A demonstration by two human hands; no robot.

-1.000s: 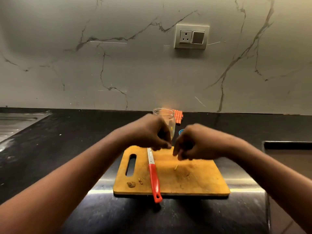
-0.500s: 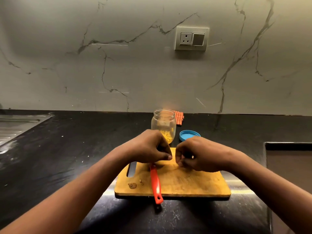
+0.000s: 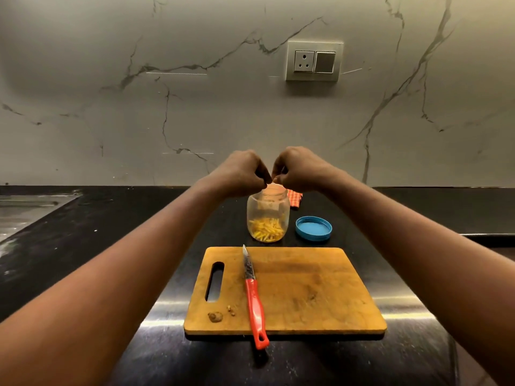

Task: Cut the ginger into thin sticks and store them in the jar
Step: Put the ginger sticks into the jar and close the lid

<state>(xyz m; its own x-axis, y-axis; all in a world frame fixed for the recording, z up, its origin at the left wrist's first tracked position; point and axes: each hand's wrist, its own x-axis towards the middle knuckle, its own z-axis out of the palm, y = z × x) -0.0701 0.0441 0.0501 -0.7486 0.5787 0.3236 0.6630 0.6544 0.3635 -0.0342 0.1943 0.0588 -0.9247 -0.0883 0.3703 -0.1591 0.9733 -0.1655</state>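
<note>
A clear open jar [image 3: 268,215] stands behind the wooden cutting board [image 3: 306,291], with yellow ginger sticks [image 3: 267,229] piled in its bottom. My left hand [image 3: 242,174] and my right hand [image 3: 299,169] hover side by side just above the jar's mouth. Each has its fingertips pinched together on small ginger pieces that barely show. A red-handled knife [image 3: 253,296] lies on the board with its blade pointing away from me. A ginger stub [image 3: 215,316] and crumbs sit at the board's near left corner.
The jar's blue lid [image 3: 313,228] lies upside down to its right on the black counter. An orange checked cloth [image 3: 294,198] lies behind the jar. A steel sink [image 3: 25,207] is at far left. A wall socket [image 3: 313,61] is mounted above.
Both hands rose from the cutting board, where they pinched up pieces, to just over the jar's mouth. The knife stayed on the board.
</note>
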